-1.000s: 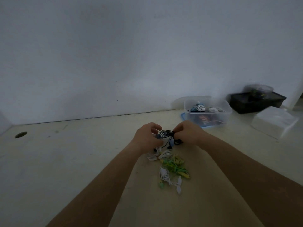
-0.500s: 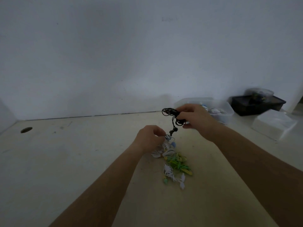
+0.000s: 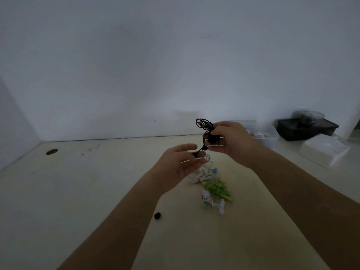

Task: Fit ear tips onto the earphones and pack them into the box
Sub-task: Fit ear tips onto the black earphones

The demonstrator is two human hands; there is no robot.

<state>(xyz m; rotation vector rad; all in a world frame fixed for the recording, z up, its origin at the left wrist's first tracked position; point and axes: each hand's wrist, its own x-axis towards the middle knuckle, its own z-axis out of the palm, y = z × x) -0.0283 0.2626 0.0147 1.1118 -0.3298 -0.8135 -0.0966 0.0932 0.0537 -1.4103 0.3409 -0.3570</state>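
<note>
My right hand (image 3: 231,143) grips a coiled bundle of black earphones (image 3: 204,124) above the table. One earbud hangs down on its cable, and my left hand (image 3: 177,164) pinches it between thumb and forefinger just below the right hand. A small black ear tip (image 3: 157,215) lies loose on the table beside my left forearm. A pile of white, green and blue earphones (image 3: 214,185) sits on the table under my hands. The clear plastic box (image 3: 269,133) stands at the back right, partly hidden behind my right hand.
A black tray (image 3: 307,129) with a clear tub on it stands at the far right by the wall. A white packet (image 3: 323,152) lies in front of it. There is a round hole (image 3: 52,151) in the tabletop at the back left.
My right hand lifted the black earphones off the pile and towards the box. My left hand rose to the hanging earbud. A black ear tip now shows on the table.
</note>
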